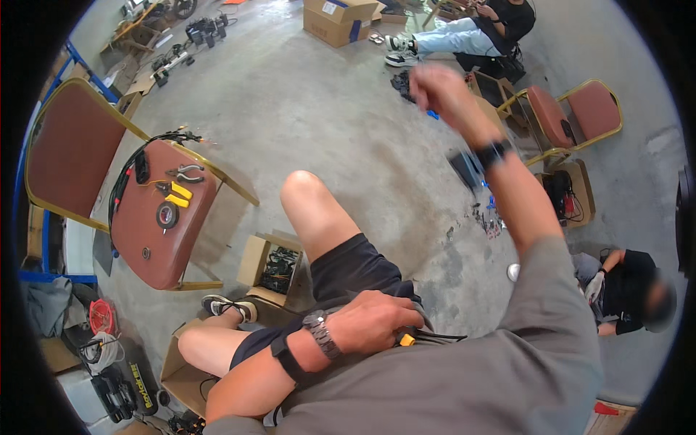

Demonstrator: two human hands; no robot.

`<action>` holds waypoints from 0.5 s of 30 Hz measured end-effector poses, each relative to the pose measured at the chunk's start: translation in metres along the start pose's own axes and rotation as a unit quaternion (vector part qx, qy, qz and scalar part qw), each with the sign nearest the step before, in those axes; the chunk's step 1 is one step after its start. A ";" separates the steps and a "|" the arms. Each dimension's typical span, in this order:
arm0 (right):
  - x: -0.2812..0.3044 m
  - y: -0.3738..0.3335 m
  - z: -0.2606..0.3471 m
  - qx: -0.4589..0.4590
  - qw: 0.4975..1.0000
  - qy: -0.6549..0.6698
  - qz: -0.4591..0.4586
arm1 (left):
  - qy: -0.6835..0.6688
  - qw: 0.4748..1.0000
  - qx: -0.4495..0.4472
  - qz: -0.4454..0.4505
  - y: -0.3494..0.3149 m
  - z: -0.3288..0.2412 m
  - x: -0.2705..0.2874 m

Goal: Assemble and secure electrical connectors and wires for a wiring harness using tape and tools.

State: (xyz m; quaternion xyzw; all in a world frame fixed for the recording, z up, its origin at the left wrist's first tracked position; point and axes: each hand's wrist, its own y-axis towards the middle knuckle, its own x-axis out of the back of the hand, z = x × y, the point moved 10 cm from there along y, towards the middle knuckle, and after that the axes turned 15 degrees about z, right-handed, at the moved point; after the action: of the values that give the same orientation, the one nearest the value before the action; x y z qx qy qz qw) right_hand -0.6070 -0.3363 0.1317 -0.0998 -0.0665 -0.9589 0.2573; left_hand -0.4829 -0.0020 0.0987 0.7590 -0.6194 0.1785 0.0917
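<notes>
Left hand (373,322), lower centre of the frame: fingers curled closed on a black cable (444,336), a yellow connector (407,339) showing just beside the fingertips, before the grey shirt (449,380). Right hand (438,88), upper right of centre: raised, fingers bent, blurred; I cannot tell whether it holds anything. Red chair (165,252), left of the frame: I list yellow-handled tool (177,200), pliers (190,178), black tape roll (174,210). Open carton (251,261), below centre-left: dark leads (279,270).

The right hand (444,90) is held out and raised, loosely curled (its outline blurred); the left hand (378,319) is held low, back turned up.
</notes>
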 end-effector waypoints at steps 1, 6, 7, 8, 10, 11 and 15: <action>0.014 0.028 0.015 0.062 0.996 0.051 -0.026 | -0.003 1.000 -0.002 0.004 0.002 0.001 -0.003; -0.009 0.135 0.046 0.175 0.940 0.269 -0.116 | 0.004 1.000 0.004 -0.019 -0.003 0.001 -0.001; -0.034 0.152 0.048 0.159 0.940 0.276 -0.123 | 0.000 1.000 0.012 -0.027 -0.005 0.004 -0.001; -0.059 0.162 0.055 0.157 0.950 0.242 -0.121 | 0.023 0.999 -0.001 -0.041 -0.006 0.002 -0.001; -0.104 0.182 0.068 0.157 0.966 0.193 -0.078 | 0.046 0.997 -0.009 -0.058 -0.008 0.000 0.003; -0.124 0.189 0.071 0.155 0.971 0.176 -0.038 | 0.060 0.997 0.008 -0.041 -0.006 0.003 0.001; -0.201 0.193 0.074 0.140 0.972 0.185 0.042 | 0.080 0.993 0.072 -0.041 -0.006 0.015 -0.003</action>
State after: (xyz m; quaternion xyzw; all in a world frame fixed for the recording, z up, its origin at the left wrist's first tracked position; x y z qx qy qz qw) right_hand -0.3270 -0.3928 0.1734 0.1132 -0.1474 -0.9302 0.3166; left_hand -0.4755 -0.0032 0.0842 0.7719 -0.5636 0.2788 0.0938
